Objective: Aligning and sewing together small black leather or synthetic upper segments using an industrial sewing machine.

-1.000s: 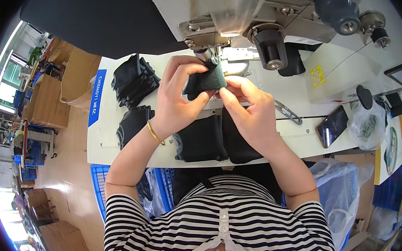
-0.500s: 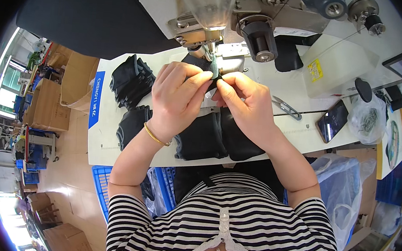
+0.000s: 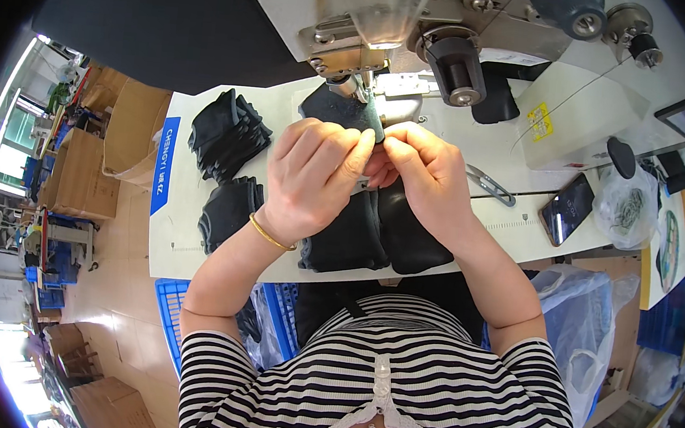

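Note:
At the sewing machine [image 3: 346,84], my left hand [image 3: 314,171] and my right hand [image 3: 427,172] meet just in front of the needle area. Both are closed, pinching the near end of a small black fabric piece [image 3: 339,109] with a grey-green edge. Its far part lies under the presser foot. Below my hands sit stacks of black fabric pieces [image 3: 347,235], and a smooth black stack [image 3: 413,241] lies beside them. More bundled pieces [image 3: 227,135] rest on the table left of my left hand. My fingers hide the pinched edge itself.
Thread snips [image 3: 491,186] and a phone [image 3: 567,209] lie on the white table [image 3: 272,271] to the right. A plastic bag [image 3: 627,202] stands beyond the phone. Blue baskets [image 3: 281,315] are under the front edge. Cardboard boxes [image 3: 89,171] stand at the left.
My hands have shifted slightly toward me and right. More of the black fabric piece shows at the presser foot. The whole view has shifted a little.

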